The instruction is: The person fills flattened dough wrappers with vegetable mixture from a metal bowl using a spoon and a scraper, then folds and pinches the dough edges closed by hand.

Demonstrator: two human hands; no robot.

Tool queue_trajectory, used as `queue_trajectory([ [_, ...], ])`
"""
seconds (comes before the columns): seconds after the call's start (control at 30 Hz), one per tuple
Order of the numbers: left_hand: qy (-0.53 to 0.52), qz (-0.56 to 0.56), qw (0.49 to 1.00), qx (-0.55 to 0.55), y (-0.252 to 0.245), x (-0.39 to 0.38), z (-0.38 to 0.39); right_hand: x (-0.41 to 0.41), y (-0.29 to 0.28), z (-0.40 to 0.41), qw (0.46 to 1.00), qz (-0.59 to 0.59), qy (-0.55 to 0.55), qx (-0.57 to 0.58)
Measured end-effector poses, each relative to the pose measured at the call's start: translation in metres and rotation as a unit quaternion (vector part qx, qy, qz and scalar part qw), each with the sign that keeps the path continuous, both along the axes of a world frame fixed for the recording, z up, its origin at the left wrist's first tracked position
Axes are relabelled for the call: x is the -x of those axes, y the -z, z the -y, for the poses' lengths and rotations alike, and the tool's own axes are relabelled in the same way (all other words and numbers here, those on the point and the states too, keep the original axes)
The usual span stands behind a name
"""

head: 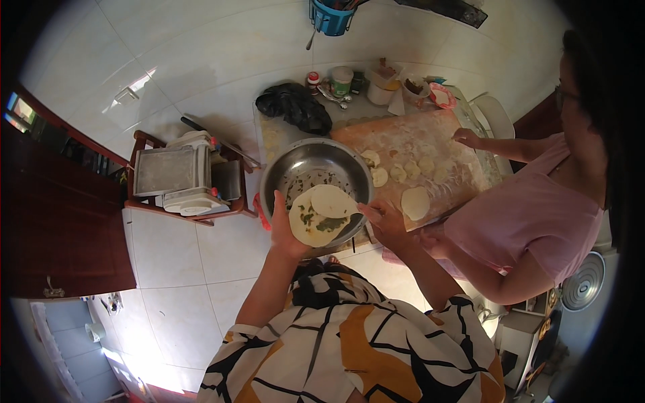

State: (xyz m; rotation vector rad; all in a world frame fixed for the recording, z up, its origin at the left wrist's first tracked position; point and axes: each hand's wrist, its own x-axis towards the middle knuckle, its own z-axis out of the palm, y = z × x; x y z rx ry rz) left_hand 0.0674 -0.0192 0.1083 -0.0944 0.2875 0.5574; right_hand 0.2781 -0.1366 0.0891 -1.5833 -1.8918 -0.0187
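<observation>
My left hand (pixel 285 229) holds a flat round dough wrapper (pixel 322 236) on its palm and fingers. Green chopped filling (pixel 330 224) lies on the wrapper. The fingers of my right hand (pixel 385 221) pinch the narrow right end of a pale oval piece (pixel 332 200) over the wrapper; whether it is a spoon or more dough, I cannot tell. Both hands are above the near side of a large stainless steel bowl (pixel 320 153). Dark green bits cling to the bowl's inside.
A floured wooden board (pixel 403 131) bears several filled dough pieces (pixel 412 170) and a dough round (pixel 415 203). At the right stands a person in pink (pixel 524 216), one hand over the board. A black plastic bag (pixel 295 108) and containers (pixel 341 81) line the back. A dough-rolling machine (pixel 174 171) stands left.
</observation>
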Motion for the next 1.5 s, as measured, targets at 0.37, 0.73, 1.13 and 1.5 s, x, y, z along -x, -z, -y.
queue_trajectory([
  [0.37,-0.032,-0.014,0.999,-0.033,0.005,0.008,-0.003,-0.012,0.0,0.017,0.999,0.024,0.018,0.022],
  [0.73,-0.092,-0.05,0.994,-0.043,0.02,0.038,-0.013,-0.002,0.009,0.027,0.758,-0.609,0.149,0.178],
  [1.13,-0.038,-0.027,0.999,-0.025,0.049,0.031,0.003,0.025,0.058,-0.003,0.951,-0.226,0.185,0.098],
  [1.5,0.021,-0.03,0.999,-0.025,0.043,0.015,0.004,0.045,0.033,0.012,0.988,-0.141,0.06,-0.01],
])
